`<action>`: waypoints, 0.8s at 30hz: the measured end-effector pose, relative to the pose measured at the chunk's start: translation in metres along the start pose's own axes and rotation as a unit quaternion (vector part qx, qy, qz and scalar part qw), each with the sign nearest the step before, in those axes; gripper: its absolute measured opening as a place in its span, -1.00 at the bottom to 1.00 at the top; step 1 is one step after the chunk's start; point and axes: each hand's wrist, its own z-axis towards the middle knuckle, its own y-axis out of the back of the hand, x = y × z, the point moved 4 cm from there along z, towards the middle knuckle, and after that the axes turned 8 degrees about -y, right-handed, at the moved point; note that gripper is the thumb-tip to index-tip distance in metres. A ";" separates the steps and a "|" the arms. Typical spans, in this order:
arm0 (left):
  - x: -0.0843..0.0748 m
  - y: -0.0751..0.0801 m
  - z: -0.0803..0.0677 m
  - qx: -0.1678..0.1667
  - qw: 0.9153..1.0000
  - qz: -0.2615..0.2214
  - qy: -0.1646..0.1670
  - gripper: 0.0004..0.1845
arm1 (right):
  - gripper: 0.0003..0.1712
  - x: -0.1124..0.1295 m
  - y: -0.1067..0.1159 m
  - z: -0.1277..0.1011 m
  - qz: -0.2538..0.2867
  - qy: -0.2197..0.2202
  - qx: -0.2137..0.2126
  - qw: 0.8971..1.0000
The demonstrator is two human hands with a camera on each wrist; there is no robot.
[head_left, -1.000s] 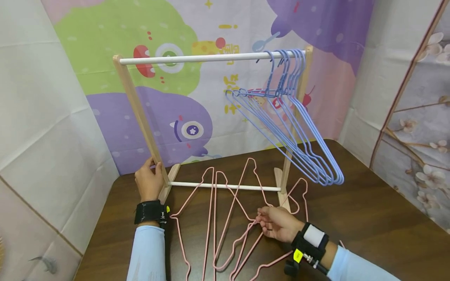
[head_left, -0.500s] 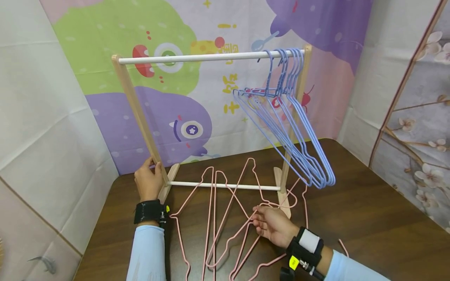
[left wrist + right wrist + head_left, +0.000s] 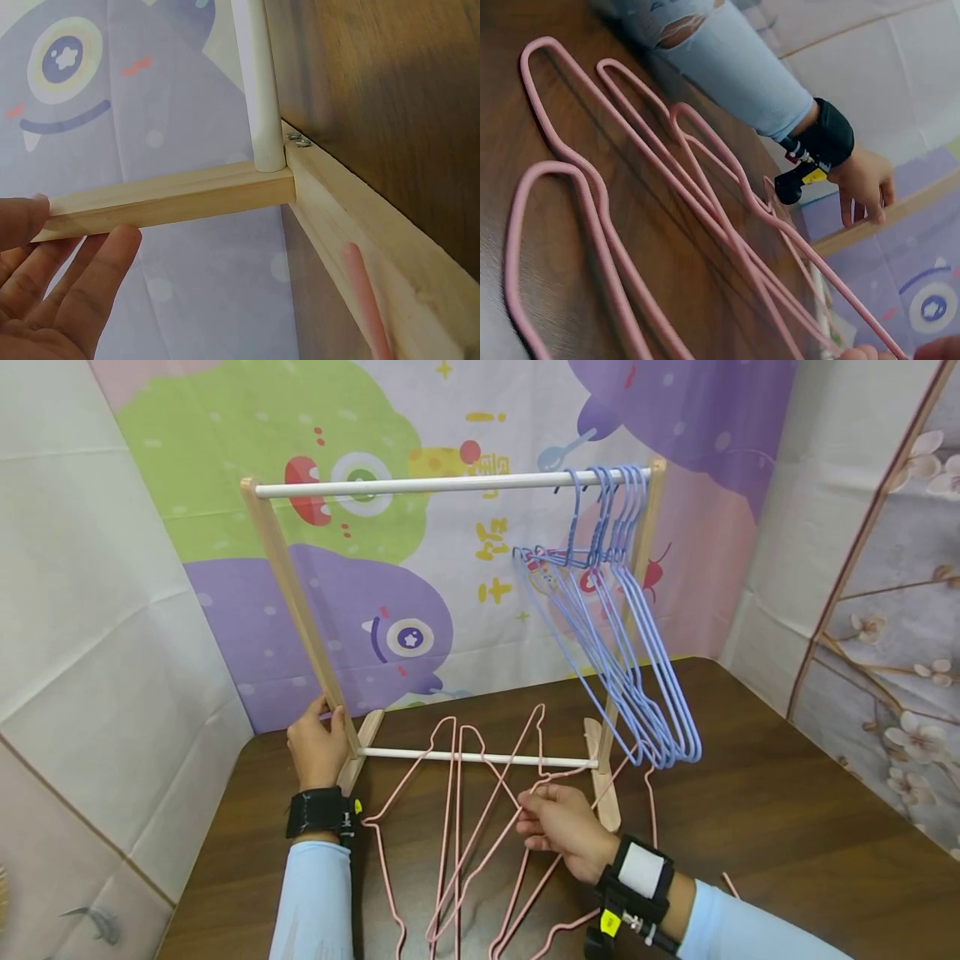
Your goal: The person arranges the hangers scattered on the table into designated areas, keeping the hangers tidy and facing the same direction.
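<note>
A wooden clothes rack with white rails stands on a dark table. My left hand grips its left post low down; in the left wrist view the thumb and fingers lie along that post. Several pink wire hangers lie tangled on the table under the rack. My right hand pinches one pink hanger and holds it slightly off the table beside the lower rail. In the right wrist view the pink hangers stretch toward my left hand.
Several blue hangers hang at the right end of the top rail, tilted. A cartoon backdrop closes the far side, and white sheets the left and right. The rack's right foot stands close to my right hand.
My right hand moved left and up toward the lower rail, lifting a pink hanger. The blue hangers swung inward. My left hand stayed on the post.
</note>
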 end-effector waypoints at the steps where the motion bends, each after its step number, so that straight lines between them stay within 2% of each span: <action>1: 0.000 0.000 0.000 0.001 1.000 0.000 0.001 -0.68 | -0.85 0.003 -0.003 0.000 -0.012 0.008 0.004 1.000; 8: 0.000 0.001 0.000 0.000 1.000 -0.001 0.000 -0.68 | -0.87 0.019 -0.018 0.000 -0.076 0.052 0.036 0.995; 17: -0.003 0.002 0.001 0.004 1.000 -0.002 0.004 -0.68 | -0.91 0.036 -0.030 -0.005 -0.117 0.054 0.060 0.990; 24: -0.004 0.002 0.000 0.005 1.000 0.001 0.007 -0.68 | -0.76 0.053 -0.036 -0.020 -0.144 0.077 0.071 0.984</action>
